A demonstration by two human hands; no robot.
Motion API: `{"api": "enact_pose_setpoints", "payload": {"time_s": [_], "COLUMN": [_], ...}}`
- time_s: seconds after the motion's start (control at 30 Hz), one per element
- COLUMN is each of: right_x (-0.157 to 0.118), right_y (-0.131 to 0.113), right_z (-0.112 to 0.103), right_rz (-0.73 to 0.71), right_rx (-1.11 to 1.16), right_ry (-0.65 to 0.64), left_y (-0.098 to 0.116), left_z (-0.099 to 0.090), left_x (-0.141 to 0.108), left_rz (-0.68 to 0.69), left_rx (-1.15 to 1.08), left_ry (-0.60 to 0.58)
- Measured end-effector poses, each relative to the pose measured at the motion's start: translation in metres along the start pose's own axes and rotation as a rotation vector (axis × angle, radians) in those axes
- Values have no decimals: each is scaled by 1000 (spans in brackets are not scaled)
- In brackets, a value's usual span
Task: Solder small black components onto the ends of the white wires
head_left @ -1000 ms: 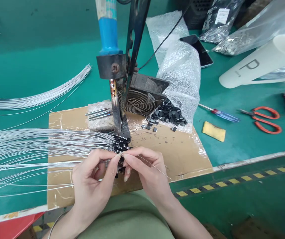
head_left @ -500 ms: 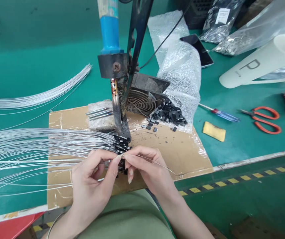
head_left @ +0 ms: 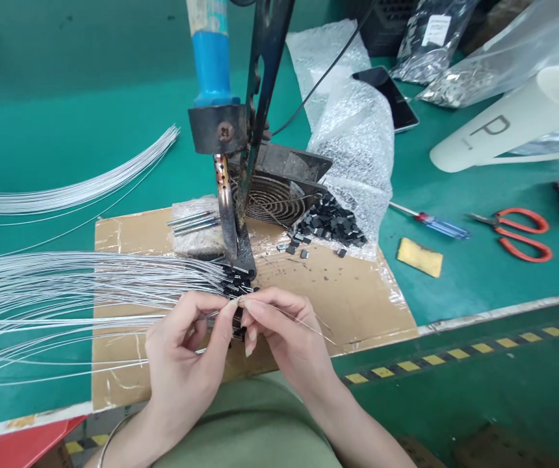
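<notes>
In front of my body, my left hand [head_left: 189,348] is closed in a pinch of thumb and forefinger on the tip of a thin white wire. My right hand [head_left: 292,331] pinches a fine metallic wire [head_left: 316,330], which trails out over the fingers toward the lower right. The fingertips of both hands meet, hiding the exact joint between the wires. Just behind them lies a bundle of white wires [head_left: 147,276] with black connectors [head_left: 236,279] on their ends. Above these, a blue-handled soldering iron [head_left: 212,71] is clamped in a black stand [head_left: 260,84], tip down.
Brown cardboard [head_left: 352,299] covers the green table under the work. A pile of small black parts [head_left: 331,224] sits on bubble wrap [head_left: 357,143] beside a fan [head_left: 274,198]. Rightward lie a screwdriver [head_left: 435,224], yellow sponge [head_left: 420,257], orange-handled cutters [head_left: 518,234] and white cup [head_left: 498,127].
Both hands stay pinched together with only a slight shift. The right hand has turned a little, and the trailing end of the fine wire has moved slightly left.
</notes>
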State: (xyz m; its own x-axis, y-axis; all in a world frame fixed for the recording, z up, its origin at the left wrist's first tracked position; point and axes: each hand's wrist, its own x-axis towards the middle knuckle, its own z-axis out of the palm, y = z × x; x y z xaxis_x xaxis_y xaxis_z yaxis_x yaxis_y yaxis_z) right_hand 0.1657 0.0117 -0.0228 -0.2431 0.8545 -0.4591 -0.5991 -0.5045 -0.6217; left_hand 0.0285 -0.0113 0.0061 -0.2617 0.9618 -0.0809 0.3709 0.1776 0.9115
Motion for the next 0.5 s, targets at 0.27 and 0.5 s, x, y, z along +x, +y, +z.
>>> {"api": "enact_pose_setpoints", "payload": {"time_s": [0.27,0.5], "right_x": [0,-3], "right_y": [8,13], "right_z": [3,3], "right_rz": [-24,-85], "right_rx": [96,20], "right_ry": [30,53], "left_y": [1,2], "left_z": [5,6], "left_x": [-1,-2], "left_rz": [-39,-74], "left_rx": [-74,-106], "left_ry": [28,24]}}
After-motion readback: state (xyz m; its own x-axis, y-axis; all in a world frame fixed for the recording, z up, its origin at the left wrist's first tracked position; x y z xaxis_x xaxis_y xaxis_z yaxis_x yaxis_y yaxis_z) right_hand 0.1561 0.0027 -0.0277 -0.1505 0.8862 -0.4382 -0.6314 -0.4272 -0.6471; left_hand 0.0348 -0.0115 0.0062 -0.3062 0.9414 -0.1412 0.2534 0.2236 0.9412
